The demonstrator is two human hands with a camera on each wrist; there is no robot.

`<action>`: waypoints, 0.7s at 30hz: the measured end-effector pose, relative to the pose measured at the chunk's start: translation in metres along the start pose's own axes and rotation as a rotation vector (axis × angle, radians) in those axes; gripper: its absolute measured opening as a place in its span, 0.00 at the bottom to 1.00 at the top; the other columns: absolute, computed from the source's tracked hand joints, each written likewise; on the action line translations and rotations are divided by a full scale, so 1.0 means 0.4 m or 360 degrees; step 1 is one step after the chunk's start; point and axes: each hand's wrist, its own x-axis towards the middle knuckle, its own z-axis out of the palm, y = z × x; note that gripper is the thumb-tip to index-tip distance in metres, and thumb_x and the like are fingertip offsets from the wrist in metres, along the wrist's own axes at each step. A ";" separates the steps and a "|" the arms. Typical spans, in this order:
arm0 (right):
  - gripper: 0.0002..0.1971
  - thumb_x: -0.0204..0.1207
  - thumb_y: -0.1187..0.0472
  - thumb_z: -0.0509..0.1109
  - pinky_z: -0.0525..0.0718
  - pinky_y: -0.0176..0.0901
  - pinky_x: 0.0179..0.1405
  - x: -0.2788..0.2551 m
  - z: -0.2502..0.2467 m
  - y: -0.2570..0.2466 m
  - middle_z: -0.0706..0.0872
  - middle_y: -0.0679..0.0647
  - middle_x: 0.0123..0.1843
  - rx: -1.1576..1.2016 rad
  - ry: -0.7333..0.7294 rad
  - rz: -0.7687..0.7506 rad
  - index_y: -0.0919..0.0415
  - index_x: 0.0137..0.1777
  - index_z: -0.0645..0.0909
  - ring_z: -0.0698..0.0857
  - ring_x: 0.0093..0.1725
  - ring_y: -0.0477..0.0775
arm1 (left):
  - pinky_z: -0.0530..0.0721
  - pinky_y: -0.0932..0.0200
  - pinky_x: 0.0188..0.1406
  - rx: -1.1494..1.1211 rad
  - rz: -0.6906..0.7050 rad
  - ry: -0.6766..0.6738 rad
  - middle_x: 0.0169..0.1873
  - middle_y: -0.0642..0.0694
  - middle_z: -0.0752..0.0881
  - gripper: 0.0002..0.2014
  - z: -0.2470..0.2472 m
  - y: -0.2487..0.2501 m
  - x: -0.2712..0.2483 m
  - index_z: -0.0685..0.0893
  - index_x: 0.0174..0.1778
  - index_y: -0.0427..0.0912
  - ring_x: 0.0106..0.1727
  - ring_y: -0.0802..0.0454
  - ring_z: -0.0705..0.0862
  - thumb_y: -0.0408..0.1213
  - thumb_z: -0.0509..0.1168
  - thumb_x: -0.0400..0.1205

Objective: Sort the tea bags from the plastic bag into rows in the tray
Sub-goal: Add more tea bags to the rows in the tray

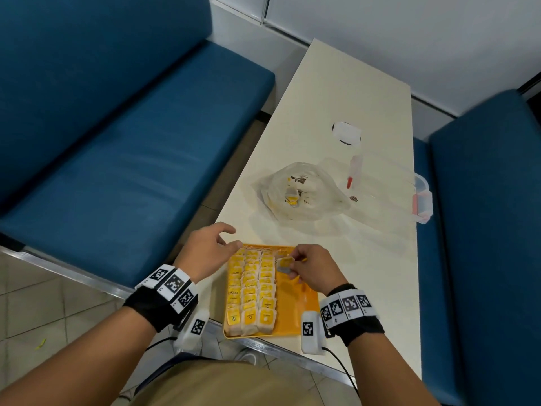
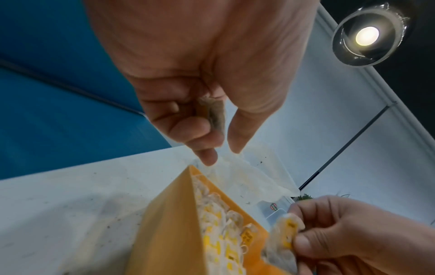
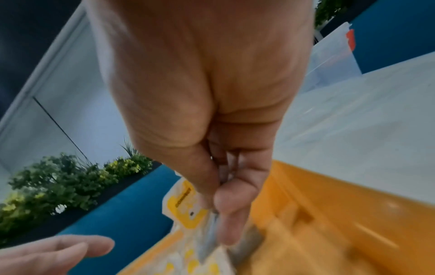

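Observation:
An orange tray (image 1: 295,306) lies at the table's near edge, with three rows of yellow-tagged tea bags (image 1: 251,288) filling its left half. Above the tray's far middle, my right hand (image 1: 289,265) pinches a tea bag (image 1: 284,264) with a yellow tag; the right wrist view shows that tea bag (image 3: 186,206) under the thumb. My left hand (image 1: 231,241) hovers at the tray's far left corner. The left wrist view shows a brownish tea bag (image 2: 213,113) tucked under its curled fingers. The plastic bag (image 1: 301,191) lies beyond the tray with a few tea bags inside.
A clear plastic box with red clips (image 1: 409,197) stands right of the bag, near the table's right edge. A white label-like patch (image 1: 347,133) is farther back. Blue benches (image 1: 117,142) flank the narrow cream table (image 1: 336,83). The tray's right half is bare.

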 end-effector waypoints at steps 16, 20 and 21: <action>0.15 0.77 0.67 0.70 0.71 0.40 0.29 0.035 0.118 0.021 0.77 0.52 0.30 0.0048 0.0436 0.0345 0.59 0.29 0.74 0.75 0.34 0.55 | 0.75 0.65 0.34 0.0250 -0.0037 -0.0233 0.40 0.54 0.85 0.24 0.013 -0.039 -0.026 0.83 0.72 0.55 0.43 0.60 0.85 0.48 0.77 0.79; 0.11 0.80 0.69 0.63 0.86 0.53 0.48 0.029 0.129 0.011 0.89 0.64 0.47 0.0089 0.0534 0.0378 0.72 0.48 0.87 0.86 0.48 0.65 | 0.75 0.65 0.34 0.0244 -0.0006 -0.0236 0.40 0.57 0.84 0.23 0.014 -0.036 -0.028 0.84 0.71 0.55 0.43 0.60 0.84 0.46 0.77 0.79; 0.11 0.80 0.69 0.64 0.86 0.53 0.47 0.032 0.134 0.014 0.89 0.65 0.46 0.0118 0.0541 0.0377 0.74 0.49 0.87 0.86 0.46 0.64 | 0.75 0.65 0.34 0.0239 -0.0001 -0.0240 0.40 0.58 0.83 0.23 0.013 -0.036 -0.028 0.84 0.71 0.55 0.42 0.60 0.84 0.46 0.76 0.79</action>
